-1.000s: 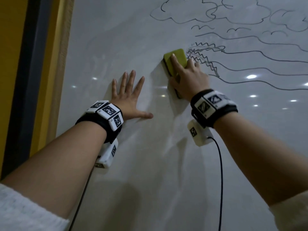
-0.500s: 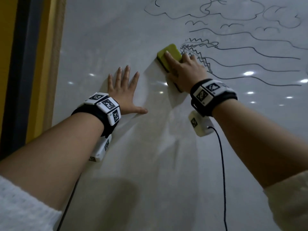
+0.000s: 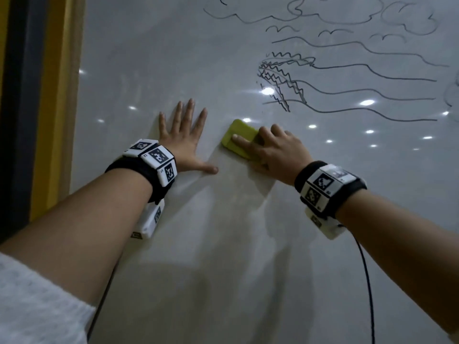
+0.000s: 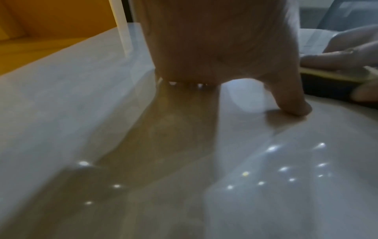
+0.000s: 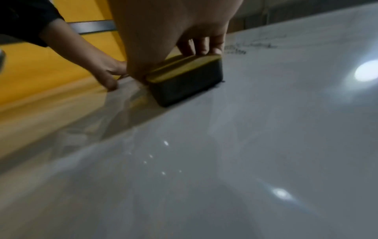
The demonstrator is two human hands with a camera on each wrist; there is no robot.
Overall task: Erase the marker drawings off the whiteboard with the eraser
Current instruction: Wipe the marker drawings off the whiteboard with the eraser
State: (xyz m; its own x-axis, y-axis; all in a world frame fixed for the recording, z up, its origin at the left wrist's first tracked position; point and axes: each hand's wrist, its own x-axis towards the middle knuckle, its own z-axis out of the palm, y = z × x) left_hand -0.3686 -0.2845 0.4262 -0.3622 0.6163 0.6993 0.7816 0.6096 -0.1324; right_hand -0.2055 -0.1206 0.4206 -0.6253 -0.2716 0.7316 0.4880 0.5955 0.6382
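Observation:
A yellow-green eraser (image 3: 239, 137) with a dark felt pad (image 5: 184, 87) lies flat against the whiteboard (image 3: 223, 244). My right hand (image 3: 270, 150) grips it, index finger along its back, thumb and other fingers on its sides. The eraser sits below and left of the black marker drawings (image 3: 280, 80): zigzags, wavy lines and clouds filling the upper right. My left hand (image 3: 185, 137) presses flat on the board with fingers spread, just left of the eraser; its thumb (image 4: 294, 103) touches the surface.
A yellow wall with a dark vertical frame (image 3: 27, 108) borders the board on the left. Cables (image 3: 367, 281) hang from both wrist units along the board. Ceiling lights glare on the glossy surface (image 3: 267, 90).
My right hand has slid the eraser down and left, away from the zigzag marks, to a spot beside the left hand. The left hand stays planted on the board.

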